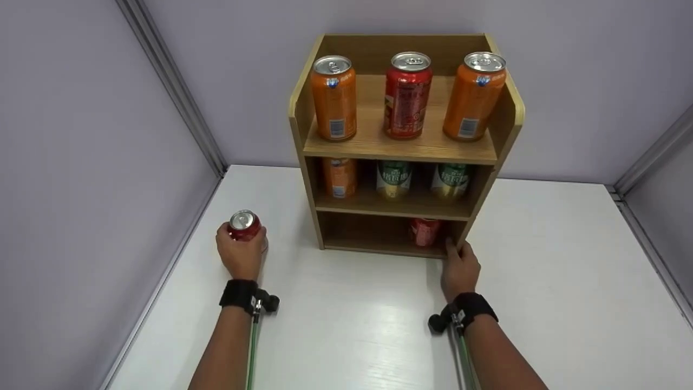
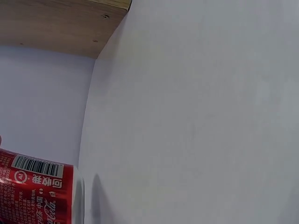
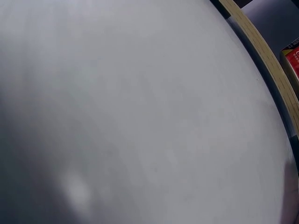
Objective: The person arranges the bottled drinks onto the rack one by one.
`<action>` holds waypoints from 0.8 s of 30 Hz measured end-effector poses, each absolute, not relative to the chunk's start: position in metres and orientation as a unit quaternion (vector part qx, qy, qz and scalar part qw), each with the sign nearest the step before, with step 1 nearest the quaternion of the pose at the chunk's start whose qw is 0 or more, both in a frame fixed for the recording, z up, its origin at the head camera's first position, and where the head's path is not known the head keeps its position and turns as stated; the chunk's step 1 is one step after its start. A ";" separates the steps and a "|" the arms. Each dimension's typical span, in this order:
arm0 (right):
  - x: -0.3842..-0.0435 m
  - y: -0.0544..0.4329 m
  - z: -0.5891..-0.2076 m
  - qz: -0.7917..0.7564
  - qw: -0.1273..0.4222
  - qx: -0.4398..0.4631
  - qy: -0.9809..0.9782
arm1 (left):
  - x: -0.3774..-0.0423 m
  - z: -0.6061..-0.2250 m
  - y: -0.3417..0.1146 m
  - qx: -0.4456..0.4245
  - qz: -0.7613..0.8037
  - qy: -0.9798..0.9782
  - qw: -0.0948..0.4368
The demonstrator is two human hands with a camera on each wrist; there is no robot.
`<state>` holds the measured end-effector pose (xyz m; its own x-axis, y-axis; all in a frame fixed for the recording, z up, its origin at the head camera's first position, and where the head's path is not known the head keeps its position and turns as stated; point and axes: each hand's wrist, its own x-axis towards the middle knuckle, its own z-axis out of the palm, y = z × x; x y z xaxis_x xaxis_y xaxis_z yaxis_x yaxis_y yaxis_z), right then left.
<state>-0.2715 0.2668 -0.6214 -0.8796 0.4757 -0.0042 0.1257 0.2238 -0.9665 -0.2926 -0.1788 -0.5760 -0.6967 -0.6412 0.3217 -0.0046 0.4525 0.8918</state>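
Note:
My left hand (image 1: pixel 241 254) grips a red Coca-Cola can (image 1: pixel 244 223) over the left side of the table, left of a small wooden shelf (image 1: pixel 390 254). In the left wrist view the same can (image 2: pixel 37 191) shows its barcode side; whether its base touches the table I cannot tell. At the shelf's lower right front corner, my right hand (image 1: pixel 461 271) pinches the side panel, thumb towards the inside, fingers partly hidden along the outside. A red can (image 1: pixel 425 232) stands on the bottom level near that hand.
On the top level stand an orange can (image 1: pixel 335 103), a red can (image 1: pixel 407 100) and another orange can (image 1: pixel 476 100). The middle level holds an orange can (image 1: pixel 340 179) and two green-and-gold cans (image 1: pixel 394 179). Grey-framed walls (image 1: pixel 178 92) bound the white table (image 1: pixel 346 314).

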 end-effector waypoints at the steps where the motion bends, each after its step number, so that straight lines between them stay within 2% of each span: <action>1: -0.272 0.267 -0.621 0.591 0.149 -0.195 -0.768 | -0.292 -0.575 -0.179 0.204 -0.481 -0.785 0.333; 13: -0.271 0.268 -0.617 0.586 0.129 -0.198 -0.775 | -0.283 -0.565 -0.178 0.172 -0.485 -0.783 0.349; 24: -0.271 0.267 -0.617 0.592 0.140 -0.195 -0.769 | -0.273 -0.553 -0.164 0.127 -0.485 -0.790 0.353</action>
